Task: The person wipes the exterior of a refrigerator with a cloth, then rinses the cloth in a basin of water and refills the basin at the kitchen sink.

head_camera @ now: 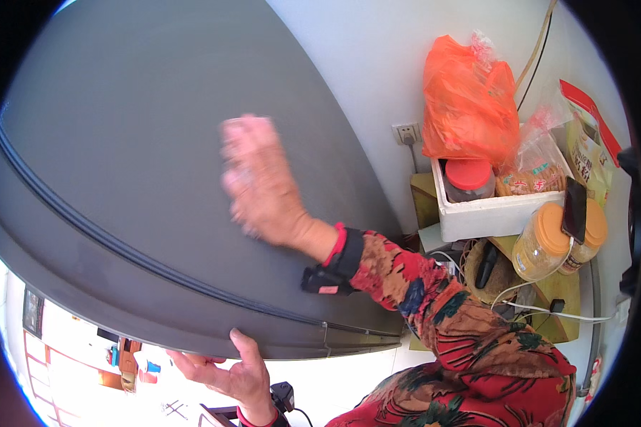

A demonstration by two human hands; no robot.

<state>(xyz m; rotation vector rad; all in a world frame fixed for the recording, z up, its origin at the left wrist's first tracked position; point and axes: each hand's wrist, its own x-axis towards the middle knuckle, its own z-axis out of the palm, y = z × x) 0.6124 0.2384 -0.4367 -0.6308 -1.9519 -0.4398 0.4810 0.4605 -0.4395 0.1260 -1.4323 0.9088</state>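
Observation:
A large dark grey refrigerator fills the left and middle of the view, its side panel facing me. A rubber door seal runs along it, between the panel and the refrigerator door. My right hand lies against the side panel, blurred by motion. Pale pinkish patches show at its fingers; whether it holds a cloth is unclear. A dark band with a small device is on the right wrist. Below, my left hand grips the door's lower edge, thumb on the near face, fingers partly hidden.
Right of the refrigerator, a white foam box holds a red-lidded jar and bagged food, with an orange plastic bag on top. Beside it are yellow-lidded jars, a phone, a basket and loose white cables.

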